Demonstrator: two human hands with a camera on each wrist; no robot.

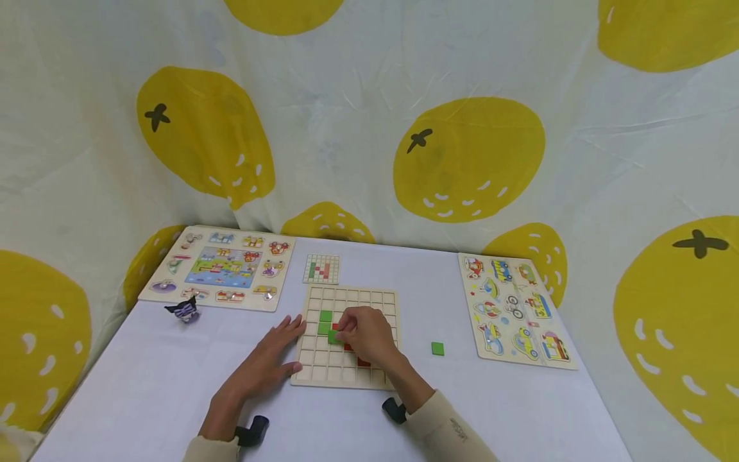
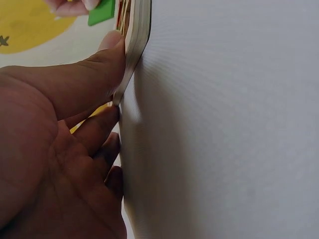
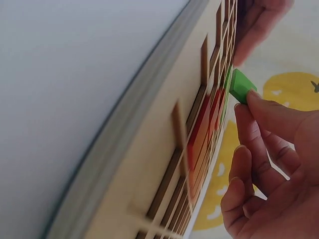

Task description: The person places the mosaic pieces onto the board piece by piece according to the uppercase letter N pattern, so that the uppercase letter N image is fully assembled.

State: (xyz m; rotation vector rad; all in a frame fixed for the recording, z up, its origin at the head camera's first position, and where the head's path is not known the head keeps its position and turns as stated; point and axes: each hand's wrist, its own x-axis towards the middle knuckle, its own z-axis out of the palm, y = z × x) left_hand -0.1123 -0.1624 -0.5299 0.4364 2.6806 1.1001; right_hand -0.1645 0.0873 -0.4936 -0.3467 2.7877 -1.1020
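Observation:
A square wooden grid board (image 1: 381, 292) lies on the white table. Its recesses hold two green tiles (image 1: 326, 316) and several red tiles (image 1: 364, 362), some partly hidden by my right hand (image 1: 369, 333). Between thumb and forefinger, that hand pinches another green tile (image 3: 242, 85), held tilted at the grid surface beside the seated tiles. My left hand (image 1: 262, 362) rests at the board's left side, fingers extended and fingertips at its edge. In the left wrist view the thumb (image 2: 94, 79) lies against the board's rim.
A loose green tile (image 1: 437, 348) lies right of the board. Behind the board is a small card with a coloured grid pattern (image 1: 321, 269). Picture puzzle boards stand at the left (image 1: 219, 266) and right (image 1: 514, 314). A small black-and-purple figure (image 1: 185, 310) is near the left puzzle.

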